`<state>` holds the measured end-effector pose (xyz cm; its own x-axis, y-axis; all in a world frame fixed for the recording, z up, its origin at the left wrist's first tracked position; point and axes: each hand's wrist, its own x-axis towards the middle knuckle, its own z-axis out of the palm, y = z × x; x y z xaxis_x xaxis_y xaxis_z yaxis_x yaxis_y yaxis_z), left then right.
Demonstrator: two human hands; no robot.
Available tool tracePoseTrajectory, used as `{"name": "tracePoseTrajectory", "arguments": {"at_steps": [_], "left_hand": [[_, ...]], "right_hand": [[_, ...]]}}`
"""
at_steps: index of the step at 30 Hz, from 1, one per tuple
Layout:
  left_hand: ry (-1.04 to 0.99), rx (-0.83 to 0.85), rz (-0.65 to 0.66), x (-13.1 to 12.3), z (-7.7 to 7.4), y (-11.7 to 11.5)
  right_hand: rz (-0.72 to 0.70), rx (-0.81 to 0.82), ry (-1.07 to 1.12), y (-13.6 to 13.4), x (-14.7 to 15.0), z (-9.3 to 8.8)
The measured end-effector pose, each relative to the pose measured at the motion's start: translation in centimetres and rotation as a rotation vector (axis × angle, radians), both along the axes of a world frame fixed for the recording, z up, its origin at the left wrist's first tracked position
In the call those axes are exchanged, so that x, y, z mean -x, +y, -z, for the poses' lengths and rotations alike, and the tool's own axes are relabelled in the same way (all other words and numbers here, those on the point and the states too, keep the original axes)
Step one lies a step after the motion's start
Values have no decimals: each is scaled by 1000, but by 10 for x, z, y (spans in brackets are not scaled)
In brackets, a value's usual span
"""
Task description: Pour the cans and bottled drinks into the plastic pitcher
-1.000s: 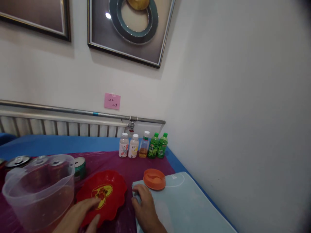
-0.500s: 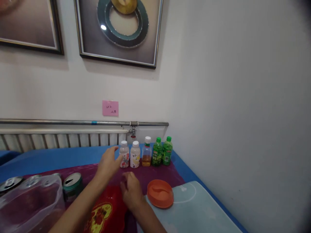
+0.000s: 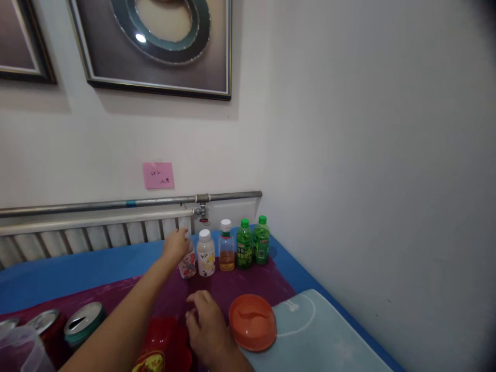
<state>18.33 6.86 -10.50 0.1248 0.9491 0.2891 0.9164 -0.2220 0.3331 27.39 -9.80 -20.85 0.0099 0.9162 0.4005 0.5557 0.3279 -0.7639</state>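
Observation:
My left hand [image 3: 176, 245] is closed around the upper part of a white bottle with a red pattern [image 3: 188, 265], leftmost in the row. My fingers cover much of its neck and cap. Beside it stands a white-capped bottle with a yellow pattern [image 3: 206, 256]. My right hand [image 3: 208, 326] hovers over the front of the purple cloth [image 3: 232, 281], holding nothing, with thumb and fingers bent but apart. Close to its left is a red dish with a yellow design [image 3: 166, 338]; an orange divided dish [image 3: 252, 321] lies to its right.
Further right in the row stand a clear bottle with amber liquid [image 3: 227, 248] and two green bottles [image 3: 244, 245]. Opened cans [image 3: 83, 323] and a translucent plastic container [image 3: 23, 349] occupy the lower left. A pale blue mat [image 3: 321, 330] lies at right; a radiator [image 3: 96, 236] runs behind.
My left hand has moved up to the leftmost bottle and closed on it; the bottle now leans slightly. My right hand stays low with its fingers more spread. The view has shifted rightward.

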Motion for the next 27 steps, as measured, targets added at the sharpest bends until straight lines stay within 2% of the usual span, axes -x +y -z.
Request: {"name": "tracePoseTrajectory", "arguments": {"at_steps": [3,7,10,13,15,16,19,21,24,27], "left_hand": [[28,1,-24,6,-3,-12],[24,-15,-49,16,-14,-43],[-8,-41,-25,25,-31,-73],[-59,-74,31,36,-52,-110],[-101,-96,70,44,-65,-133],[-123,-109,86,48,-70,-144],[-188,-153,102,60,-80,-168],[-270,-169,102,69,-81,-178],[-469,-106,134,85,-78,-189],[-565,89,168,102,-76,-197]], "right_hand": [[-8,-3,86,1,2,2],[63,76,441,4,4,2],[132,139,611,8,1,2],[134,256,797,7,-3,0],[67,360,893,2,-4,-5],[-9,420,969,-1,-4,-9],[-343,589,1325,-12,-2,-25],[-486,629,1528,-17,0,-34],[-487,598,1610,-21,3,-41],[-473,598,1630,-23,6,-42]]}}
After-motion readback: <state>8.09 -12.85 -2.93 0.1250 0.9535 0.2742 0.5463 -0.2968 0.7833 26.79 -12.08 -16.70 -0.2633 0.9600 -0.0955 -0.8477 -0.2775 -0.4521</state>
